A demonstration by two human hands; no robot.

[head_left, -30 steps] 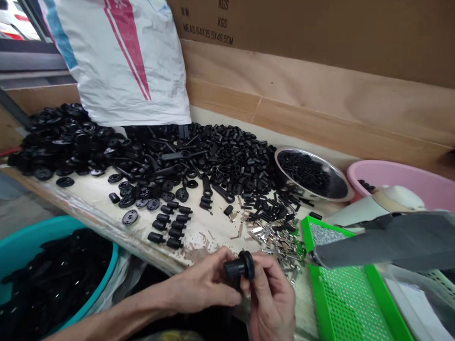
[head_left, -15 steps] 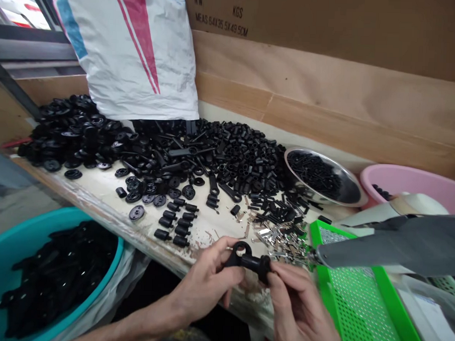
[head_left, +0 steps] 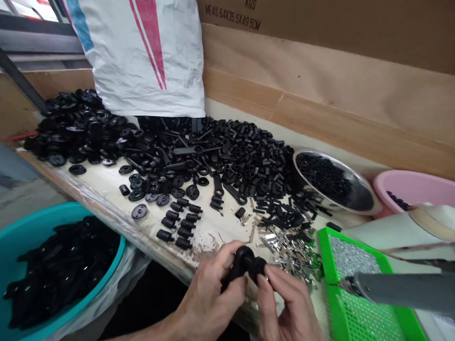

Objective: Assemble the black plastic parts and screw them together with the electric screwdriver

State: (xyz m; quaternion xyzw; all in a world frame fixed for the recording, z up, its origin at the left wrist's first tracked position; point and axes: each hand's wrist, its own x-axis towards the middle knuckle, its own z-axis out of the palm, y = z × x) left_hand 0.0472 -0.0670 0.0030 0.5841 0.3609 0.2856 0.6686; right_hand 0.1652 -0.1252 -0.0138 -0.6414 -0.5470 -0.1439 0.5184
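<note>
Above the table's front edge, my left hand (head_left: 208,289) is closed around a black plastic crank handle (head_left: 242,258), its rounded end facing up. With thumb and fingertips, my right hand (head_left: 290,302) pinches the dark round knob (head_left: 257,267) on the side of the same piece. My fingers hide part of the handle, and I cannot tell how the knob is joined to it. Just beyond my hands lie small metal strips (head_left: 284,247) and short black cylinders with thin pins (head_left: 182,231), set out in rows.
Black discs (head_left: 80,125), crank arms and sleeves (head_left: 250,156) are heaped at the back under a white sack (head_left: 153,53). A teal tub (head_left: 122,246) stands left. To the right are a steel bowl (head_left: 371,208), pink basin (head_left: 428,180), green tray (head_left: 331,293) and grey tool (head_left: 402,291).
Both hands have turned the crank handle, so its ring opening no longer shows and its rounded end faces up. My right hand has shifted slightly left. The camera view has shifted slightly.
</note>
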